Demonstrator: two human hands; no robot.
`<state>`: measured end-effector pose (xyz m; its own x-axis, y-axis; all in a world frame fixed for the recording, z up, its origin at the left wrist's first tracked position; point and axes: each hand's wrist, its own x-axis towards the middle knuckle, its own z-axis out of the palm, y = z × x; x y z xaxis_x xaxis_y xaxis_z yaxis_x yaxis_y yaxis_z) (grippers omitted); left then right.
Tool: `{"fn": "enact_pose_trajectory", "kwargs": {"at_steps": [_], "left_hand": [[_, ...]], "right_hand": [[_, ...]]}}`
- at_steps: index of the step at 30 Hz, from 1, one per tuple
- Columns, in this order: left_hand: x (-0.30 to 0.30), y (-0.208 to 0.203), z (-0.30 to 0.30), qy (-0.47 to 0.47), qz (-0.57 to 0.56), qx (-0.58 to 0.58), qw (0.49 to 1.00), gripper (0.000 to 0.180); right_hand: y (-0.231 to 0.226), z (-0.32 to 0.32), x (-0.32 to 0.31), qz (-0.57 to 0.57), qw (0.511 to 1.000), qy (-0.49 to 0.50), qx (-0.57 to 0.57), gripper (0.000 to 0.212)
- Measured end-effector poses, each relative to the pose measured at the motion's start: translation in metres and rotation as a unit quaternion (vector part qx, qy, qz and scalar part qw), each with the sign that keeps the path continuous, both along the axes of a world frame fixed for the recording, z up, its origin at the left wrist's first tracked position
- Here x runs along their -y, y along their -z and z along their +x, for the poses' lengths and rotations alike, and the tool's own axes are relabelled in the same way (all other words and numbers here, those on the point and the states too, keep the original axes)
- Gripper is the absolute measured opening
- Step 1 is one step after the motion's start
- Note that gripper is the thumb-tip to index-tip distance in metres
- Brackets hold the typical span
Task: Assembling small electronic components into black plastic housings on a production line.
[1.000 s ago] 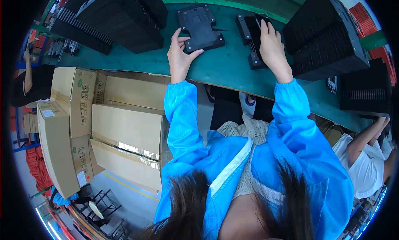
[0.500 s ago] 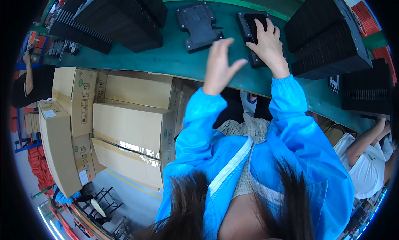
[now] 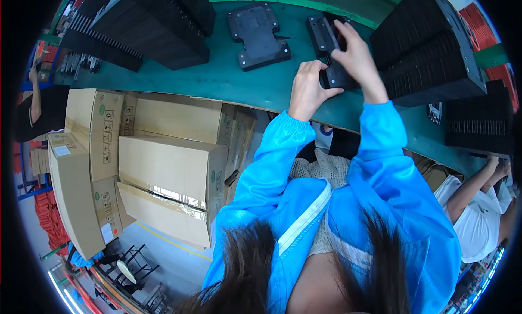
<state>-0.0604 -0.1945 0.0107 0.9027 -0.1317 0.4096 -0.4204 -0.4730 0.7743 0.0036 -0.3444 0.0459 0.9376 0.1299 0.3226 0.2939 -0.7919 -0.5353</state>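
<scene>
A black plate-like fixture (image 3: 323, 38) with small metal studs lies on the green bench in front of me. My right hand (image 3: 356, 54) curls over its right side, fingers closed on a dark flat piece (image 3: 336, 18) that looks tilted up from the fixture. At the fixture's near left corner, my left hand (image 3: 309, 90) has its fingers bent over the edge and its thumb stretched along the near side. The fingers hide part of the contact. To the left, a second black fixture (image 3: 258, 35), narrow in the middle, lies flat and untouched.
Tall stacks of black plates stand on the bench at left (image 3: 157, 28) and right (image 3: 427, 50). Cardboard boxes (image 3: 163, 164) are piled below the bench's left part. One person (image 3: 41, 113) is at far left, another in white (image 3: 473, 216) at right.
My left hand has moved right and forward from the air to the fixture's near left corner. My right hand's spread fingers have curled, and the dark piece has tilted up.
</scene>
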Motion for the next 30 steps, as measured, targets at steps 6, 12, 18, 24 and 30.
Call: {"fn": "enact_pose_trajectory", "kwargs": {"at_steps": [6, 12, 18, 24, 30], "left_hand": [[-0.001, 0.003, 0.001, -0.011, 0.019, -0.002, 1.0, 0.054], [0.0, 0.002, 0.002, -0.006, 0.02, 0.001, 1.0, 0.055], [0.0, 0.003, 0.002, -0.012, 0.022, 0.0, 1.0, 0.055], [0.0, 0.004, -0.001, -0.012, 0.018, -0.007, 1.0, 0.054], [0.004, 0.016, 0.01, 0.047, -0.043, 0.104, 0.993, 0.052]], "right_hand": [[-0.023, -0.004, -0.001, 0.16, 0.984, -0.01, -0.083, 0.067], [-0.04, -0.019, -0.013, -0.098, 0.994, 0.051, 0.017, 0.054], [-0.068, -0.016, 0.001, -0.146, 0.98, 0.134, -0.016, 0.049], [-0.077, -0.034, 0.017, -0.015, 0.999, 0.03, 0.012, 0.051], [-0.093, -0.102, 0.045, 0.365, 0.893, -0.169, -0.204, 0.057]]}}
